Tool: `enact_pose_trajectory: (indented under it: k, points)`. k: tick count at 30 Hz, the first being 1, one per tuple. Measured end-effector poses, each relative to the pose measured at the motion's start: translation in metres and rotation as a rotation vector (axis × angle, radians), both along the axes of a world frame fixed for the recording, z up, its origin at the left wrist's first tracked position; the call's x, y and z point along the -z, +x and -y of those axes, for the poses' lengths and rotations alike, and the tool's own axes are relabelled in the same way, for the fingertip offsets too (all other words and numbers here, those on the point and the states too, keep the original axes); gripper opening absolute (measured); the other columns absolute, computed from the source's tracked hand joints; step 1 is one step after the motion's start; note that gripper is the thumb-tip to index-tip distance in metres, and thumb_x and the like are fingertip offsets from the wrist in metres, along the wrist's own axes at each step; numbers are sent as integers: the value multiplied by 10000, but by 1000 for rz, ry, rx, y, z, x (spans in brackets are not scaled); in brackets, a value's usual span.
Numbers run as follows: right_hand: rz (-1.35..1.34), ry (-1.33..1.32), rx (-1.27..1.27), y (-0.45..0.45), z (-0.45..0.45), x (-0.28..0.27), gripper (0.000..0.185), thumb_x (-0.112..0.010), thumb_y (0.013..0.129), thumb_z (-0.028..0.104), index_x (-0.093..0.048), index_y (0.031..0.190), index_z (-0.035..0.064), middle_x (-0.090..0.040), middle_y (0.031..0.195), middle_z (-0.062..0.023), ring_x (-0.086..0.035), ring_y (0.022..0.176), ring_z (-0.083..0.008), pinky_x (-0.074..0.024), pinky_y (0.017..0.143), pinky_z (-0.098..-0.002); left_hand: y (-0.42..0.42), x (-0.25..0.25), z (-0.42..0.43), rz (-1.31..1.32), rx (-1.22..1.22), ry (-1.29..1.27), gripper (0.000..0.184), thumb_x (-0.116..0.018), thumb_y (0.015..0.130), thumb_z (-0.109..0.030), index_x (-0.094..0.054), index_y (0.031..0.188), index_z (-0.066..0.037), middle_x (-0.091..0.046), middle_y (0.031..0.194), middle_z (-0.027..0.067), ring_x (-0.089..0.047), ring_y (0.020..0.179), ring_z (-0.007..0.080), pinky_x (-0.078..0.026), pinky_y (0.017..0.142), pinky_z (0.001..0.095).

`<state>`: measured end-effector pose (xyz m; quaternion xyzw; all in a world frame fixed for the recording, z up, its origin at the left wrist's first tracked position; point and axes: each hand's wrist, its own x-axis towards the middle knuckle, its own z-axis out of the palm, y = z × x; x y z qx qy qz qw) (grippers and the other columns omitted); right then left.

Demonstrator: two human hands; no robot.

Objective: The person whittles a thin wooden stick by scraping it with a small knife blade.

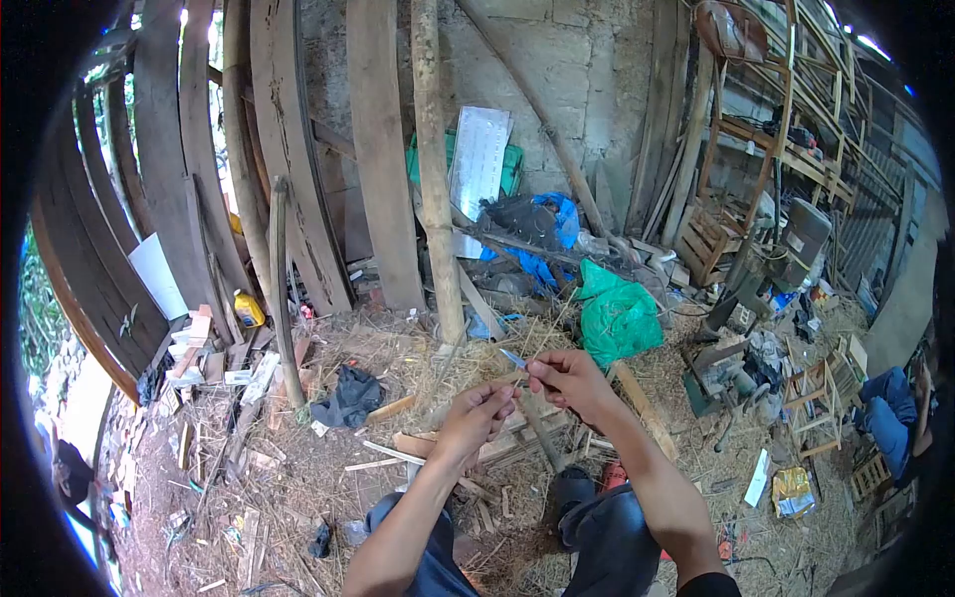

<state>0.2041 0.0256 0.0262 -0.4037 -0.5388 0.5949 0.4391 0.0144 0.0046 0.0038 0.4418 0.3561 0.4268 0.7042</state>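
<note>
My right hand (567,383) is closed in a pinch around a small, pale, pointed blade (512,358) that looks like a knife. Its tip points up and left, and the fingers cover its handle end. Just left of it and slightly lower, my left hand (476,423) has its thumb and fingertips pressed together. Whatever they hold is too small to make out. The two hands are close together in front of my knees, above wood scraps on the straw-covered ground.
A green plastic bag (622,318) lies ahead, right of a wooden post (433,179). A black plastic bag (348,396) and a yellow bottle (249,308) are to the left. A small wooden frame (811,406) stands right. Another person's blue-clothed leg (885,418) shows at the far right.
</note>
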Motion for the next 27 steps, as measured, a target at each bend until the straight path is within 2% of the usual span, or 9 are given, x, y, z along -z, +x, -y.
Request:
enact_pose_trajectory:
  k: [3, 8, 14, 16, 20, 22, 27]
  points:
    - [71, 42, 17, 4, -7, 2, 179, -575, 915, 181, -623, 903, 9, -582, 684, 8, -382, 470, -30, -293, 420, -187, 4, -2, -3, 17, 5, -24, 222, -526, 938, -214, -577, 998, -6, -414, 682, -47, -285, 489, 17, -199, 428, 174]
    - [40, 47, 29, 9, -12, 6, 192, -581, 913, 185, -619, 881, -1, -575, 671, 7, -384, 465, -29, -284, 411, -186, 5, -4, -5, 66, 30, -72, 220, -523, 940, -208, -575, 1007, -5, -411, 682, -47, -273, 480, 13, -194, 416, 169]
    - [89, 68, 40, 12, -15, 8, 196, -579, 914, 171, -618, 862, -14, -569, 660, 5, -388, 453, -29, -277, 397, -188, 8, 1, -6, -2, 21, -55, 216, -523, 940, -204, -569, 1010, -5, -416, 690, -50, -275, 483, 8, -193, 410, 166]
    - [97, 61, 34, 12, -14, 8, 195, -580, 913, 170, -619, 863, -14, -572, 661, 4, -389, 451, -28, -279, 396, -188, 8, 5, -7, 6, 22, -38, 206, -538, 934, -234, -626, 997, -59, -439, 681, -75, -300, 494, 3, -206, 437, 162]
    - [136, 75, 70, 12, -14, 4, 193, -578, 916, 174, -623, 860, -6, -573, 652, 8, -386, 446, -25, -283, 396, -190, 11, 2, -9, 6, 26, -37, 210, -531, 936, -226, -625, 1003, -51, -435, 672, -75, -298, 491, 3, -207, 435, 167]
    - [163, 68, 85, 12, -14, 5, 194, -577, 917, 176, -625, 857, -3, -573, 649, 10, -384, 446, -23, -284, 396, -191, 12, 1, -9, -8, 38, -17, 233, -534, 934, -235, -575, 999, -15, -418, 684, -56, -288, 486, 4, -200, 418, 165]
    - [152, 95, 64, 12, -19, 16, 185, -567, 923, 171, -610, 840, 11, -557, 638, 18, -388, 451, -23, -284, 397, -196, 11, 7, -10, -12, 31, 11, 220, -528, 937, -225, -573, 995, -18, -423, 685, -54, -292, 480, 7, -202, 417, 166]
